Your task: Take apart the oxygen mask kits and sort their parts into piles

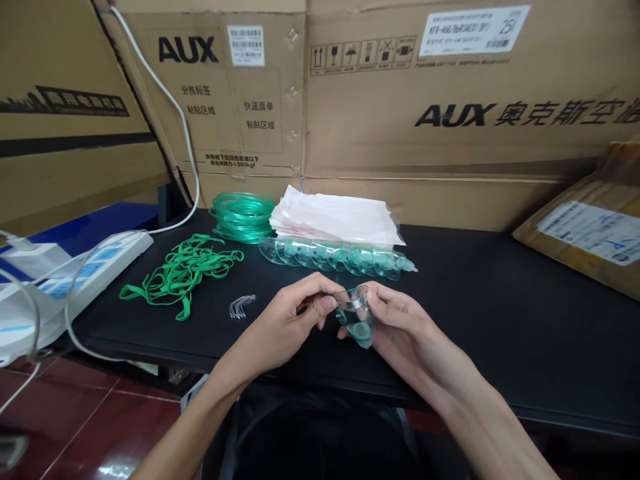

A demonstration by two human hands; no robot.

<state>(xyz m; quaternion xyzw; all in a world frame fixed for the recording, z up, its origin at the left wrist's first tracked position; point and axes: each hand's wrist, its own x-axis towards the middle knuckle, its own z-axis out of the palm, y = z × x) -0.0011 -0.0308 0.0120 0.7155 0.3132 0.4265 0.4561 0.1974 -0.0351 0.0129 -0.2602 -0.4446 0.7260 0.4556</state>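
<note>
Both hands hold one clear green plastic mask (361,328) near the table's front edge. My left hand (300,317) pinches its left rim between thumb and fingers. On the right side of the mask, my right hand (395,310) is closed on the rim, thumb on top. A shiny metal strip (356,305) lies across the mask's upper part, between the two thumbs. Behind the hands is a row of nested clear green masks (340,258). Several thin metal strips (242,307) lie to the left of my left hand.
Green elastic straps (187,270) lie in a tangle at the left, before coiled green tubing (243,217). White bags (337,217) are stacked behind the masks. A power strip (90,273) with cables is far left; cardboard boxes (360,140) wall the back of the black table (480,320).
</note>
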